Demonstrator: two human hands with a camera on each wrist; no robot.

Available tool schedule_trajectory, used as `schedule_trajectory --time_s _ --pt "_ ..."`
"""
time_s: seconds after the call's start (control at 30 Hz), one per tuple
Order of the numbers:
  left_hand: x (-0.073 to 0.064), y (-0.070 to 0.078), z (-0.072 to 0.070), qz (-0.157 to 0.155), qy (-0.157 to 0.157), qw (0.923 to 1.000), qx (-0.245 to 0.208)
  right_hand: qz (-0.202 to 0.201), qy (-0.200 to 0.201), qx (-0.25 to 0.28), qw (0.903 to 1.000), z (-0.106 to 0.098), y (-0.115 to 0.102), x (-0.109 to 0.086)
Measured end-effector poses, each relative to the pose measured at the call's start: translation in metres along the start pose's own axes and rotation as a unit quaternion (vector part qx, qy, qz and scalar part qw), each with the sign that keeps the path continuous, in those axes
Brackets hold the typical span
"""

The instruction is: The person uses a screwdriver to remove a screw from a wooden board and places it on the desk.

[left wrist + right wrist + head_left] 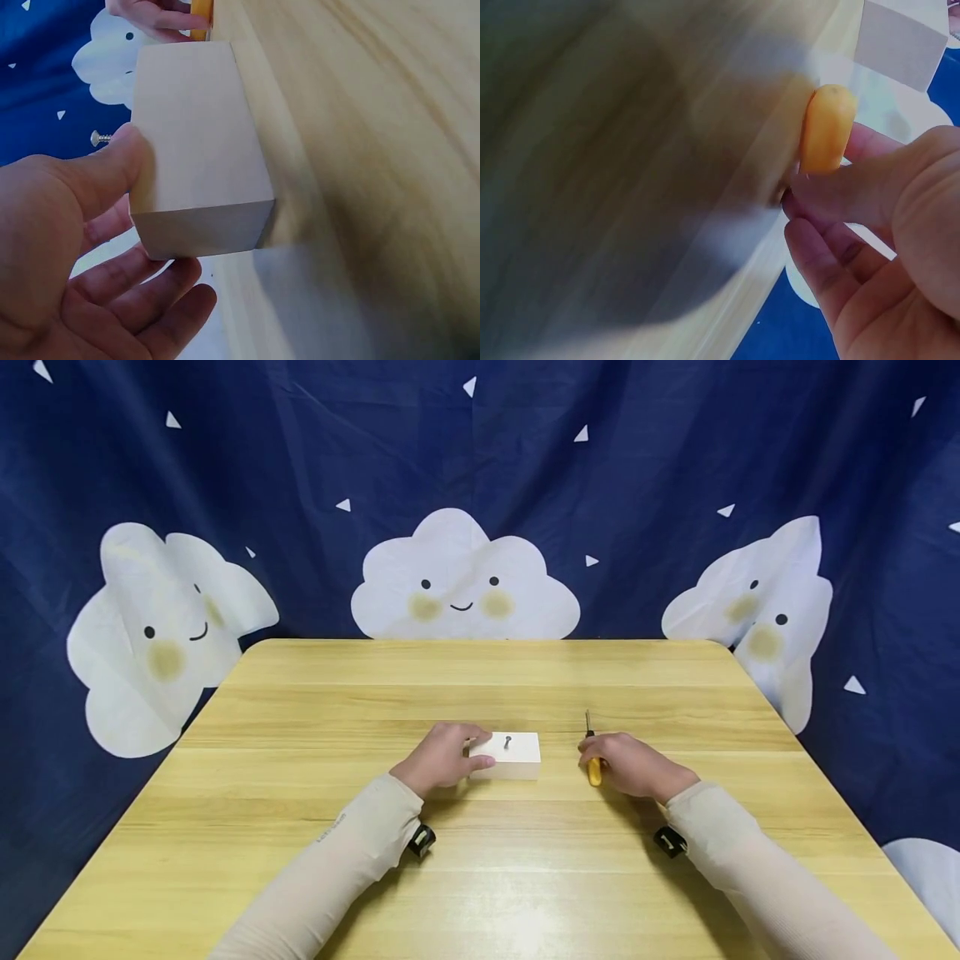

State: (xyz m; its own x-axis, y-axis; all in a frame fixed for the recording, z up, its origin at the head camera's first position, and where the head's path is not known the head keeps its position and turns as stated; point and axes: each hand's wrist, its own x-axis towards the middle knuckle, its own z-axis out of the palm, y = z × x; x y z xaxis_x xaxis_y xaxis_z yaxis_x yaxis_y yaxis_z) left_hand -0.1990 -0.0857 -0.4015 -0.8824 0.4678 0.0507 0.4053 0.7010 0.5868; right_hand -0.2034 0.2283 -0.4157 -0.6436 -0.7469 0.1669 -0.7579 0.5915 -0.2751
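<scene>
A pale wooden block (515, 770) sits on the table with a screw (507, 742) standing up out of its top face. My left hand (444, 757) holds the block's left end, thumb along the near edge and fingers at the far side. In the left wrist view the thumb presses the block (199, 127) close to the screw (100, 138). To the right of the block, my right hand (628, 763) pinches a screwdriver with a yellow handle (595, 772); its thin shaft (588, 720) points away from me. The yellow handle (829, 127) emerges beside the thumb in the right wrist view.
The light wooden table (480, 860) reaches back to a dark blue curtain (300, 460) printed with white clouds and small triangles. Both wrists carry a small black camera, one seen below the left sleeve (422, 841) and one below the right (670, 841).
</scene>
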Motion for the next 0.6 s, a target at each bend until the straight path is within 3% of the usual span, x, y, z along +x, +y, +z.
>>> schedule_trajectory --time_s 0.23,0.6 --pt "0.0008 0.0003 0.0002 -0.023 -0.009 0.9996 -0.01 0.004 0.005 -0.001 1.0 -0.0003 -0.0011 0.0024" --pt "-0.0002 0.0028 0.0005 -0.015 -0.004 0.9999 -0.003 0.023 0.02 -0.006 0.9995 -0.0007 -0.0033 0.0045"
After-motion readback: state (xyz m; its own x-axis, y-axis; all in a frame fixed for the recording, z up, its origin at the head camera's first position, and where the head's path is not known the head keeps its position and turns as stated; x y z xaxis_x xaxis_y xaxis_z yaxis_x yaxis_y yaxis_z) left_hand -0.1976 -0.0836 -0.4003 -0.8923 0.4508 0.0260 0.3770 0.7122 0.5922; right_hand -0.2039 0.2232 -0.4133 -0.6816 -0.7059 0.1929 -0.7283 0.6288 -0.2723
